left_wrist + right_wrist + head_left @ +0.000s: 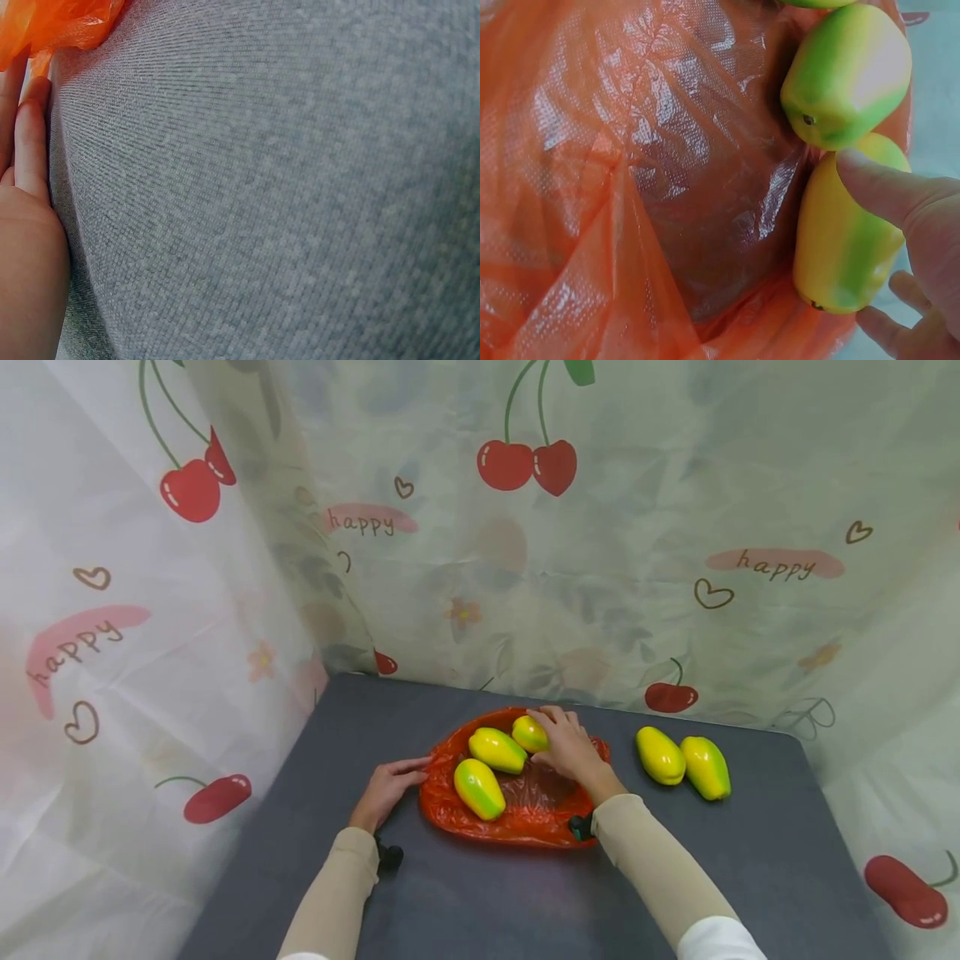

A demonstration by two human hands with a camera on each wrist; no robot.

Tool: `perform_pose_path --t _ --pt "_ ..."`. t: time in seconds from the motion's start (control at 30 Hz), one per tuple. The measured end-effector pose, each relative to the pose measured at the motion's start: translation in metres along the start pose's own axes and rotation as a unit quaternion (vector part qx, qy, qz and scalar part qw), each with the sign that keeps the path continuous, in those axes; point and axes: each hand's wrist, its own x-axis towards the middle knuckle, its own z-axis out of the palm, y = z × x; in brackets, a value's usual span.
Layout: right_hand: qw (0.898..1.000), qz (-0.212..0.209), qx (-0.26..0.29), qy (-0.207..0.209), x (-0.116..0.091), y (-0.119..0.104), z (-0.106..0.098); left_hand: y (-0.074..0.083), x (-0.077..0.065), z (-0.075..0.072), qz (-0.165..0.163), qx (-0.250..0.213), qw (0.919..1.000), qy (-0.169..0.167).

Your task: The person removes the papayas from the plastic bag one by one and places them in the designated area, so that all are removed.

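A red plastic bag [517, 827] lies spread wide on the table, its rim raised around three yellow-green papayas. Two of them, one papaya [480, 790] in front and another papaya [497, 750] behind it, lie at the bag's left side. My right hand [572, 747] reaches over the bag and grips the farthest papaya [847, 240], with the thumb on one side and fingertips at its end. At the bag's left rim, my left hand [384, 793] pinches the thin plastic [67, 22] between its fingers.
Two more papayas, one papaya [660, 756] beside another papaya [706, 768], lie on the dark grey table [465, 902] to the right of the bag. A cherry-print curtain [450, 568] hangs behind the table and along both sides.
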Motion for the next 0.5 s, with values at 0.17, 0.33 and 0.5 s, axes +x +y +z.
perform_pose_path --t 0.17,0.33,0.5 --pt "1.0 -0.002 -0.006 -0.005 0.001 -0.0023 0.0007 -0.0008 0.001 0.0005 -0.002 0.004 1.0 0.001" --pt "1.0 0.0 -0.018 -0.009 0.0004 -0.0041 0.0008 -0.0002 0.0014 0.0014 -0.004 0.007 1.0 0.005" --pt "0.999 -0.007 -0.032 -0.001 -0.0011 -0.0042 0.0006 0.0012 0.0006 0.0016 -0.005 0.011 0.9999 0.01"
